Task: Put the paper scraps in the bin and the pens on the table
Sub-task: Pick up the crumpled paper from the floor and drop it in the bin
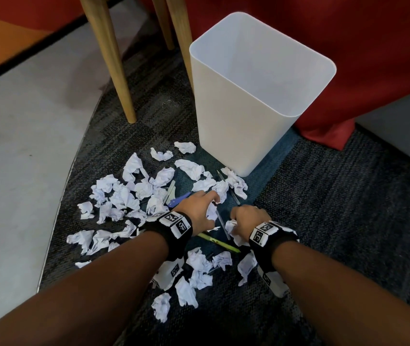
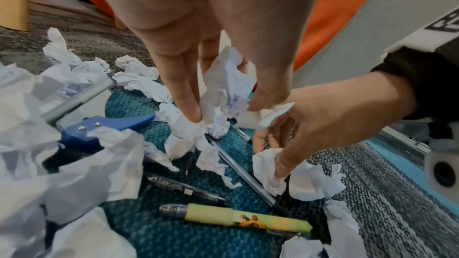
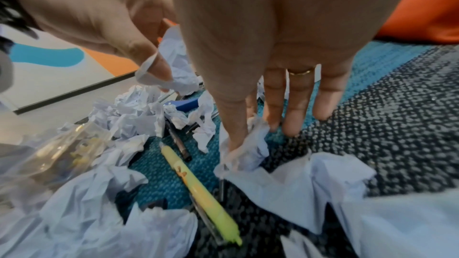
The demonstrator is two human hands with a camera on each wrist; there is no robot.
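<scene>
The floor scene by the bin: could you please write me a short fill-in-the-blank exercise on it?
1. The white bin stands upright on the ____.
2. The left hand grips a crumpled ____.
3. The pen with the picture on its barrel is coloured ____.
4. Both wrists wear black ____.

Missing words: carpet; paper scrap; yellow-green; bands

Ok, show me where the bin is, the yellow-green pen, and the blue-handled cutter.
bin (image 1: pixel 236 136): head view, on its bare white front wall.
yellow-green pen (image 2: pixel 223 216): left wrist view, on the pale grip section of the barrel.
blue-handled cutter (image 2: pixel 99 127): left wrist view, on the blue handle near its rivets.
</scene>
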